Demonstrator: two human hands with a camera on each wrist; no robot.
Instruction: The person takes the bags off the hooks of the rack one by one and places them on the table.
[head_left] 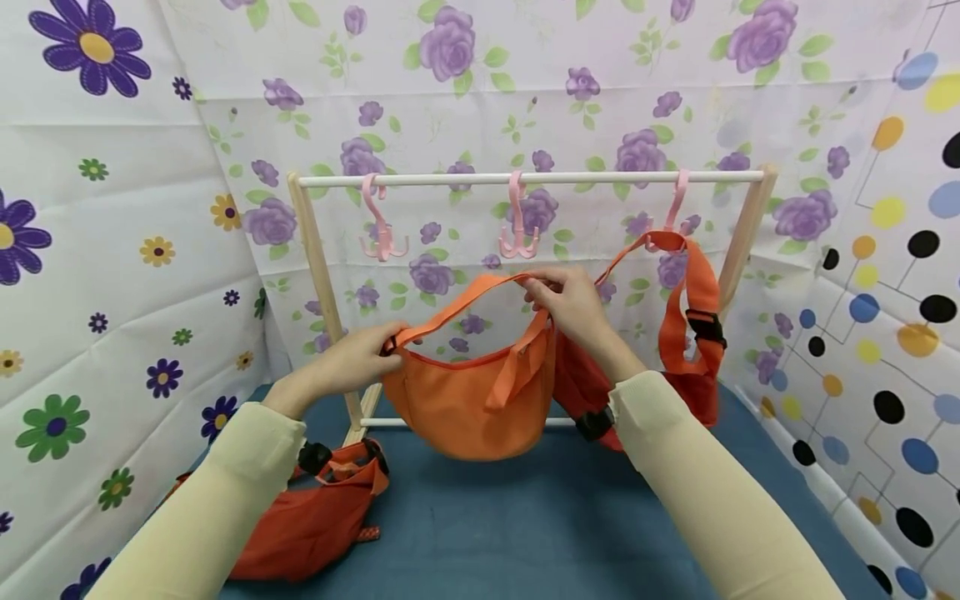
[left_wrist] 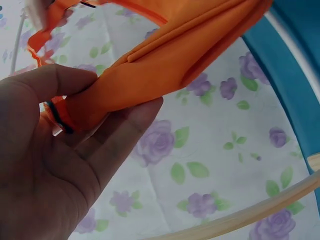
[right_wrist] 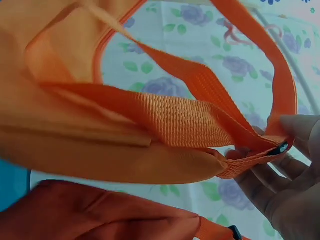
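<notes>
An orange bag [head_left: 472, 408] is held up in front of the rack, its strap [head_left: 472, 292] arching between the two hands. The left hand [head_left: 348, 358] pinches the bag's left end by a dark ring; in the left wrist view the thumb and fingers of this hand [left_wrist: 65, 150] grip the orange fabric [left_wrist: 135, 80]. At the upper right end, the right hand [head_left: 573, 312] pinches the strap. The right wrist view has the right hand [right_wrist: 285, 175] holding the webbing [right_wrist: 185, 120] beside a small dark buckle [right_wrist: 280, 149].
Pink hooks [head_left: 382, 233], [head_left: 517, 225] hang from the rack's white bar [head_left: 450, 179]. A red bag with orange strap [head_left: 701, 283] hangs from the right hook [head_left: 678, 204]. Another red-orange bag [head_left: 307, 525] lies at left on the blue surface [head_left: 480, 533].
</notes>
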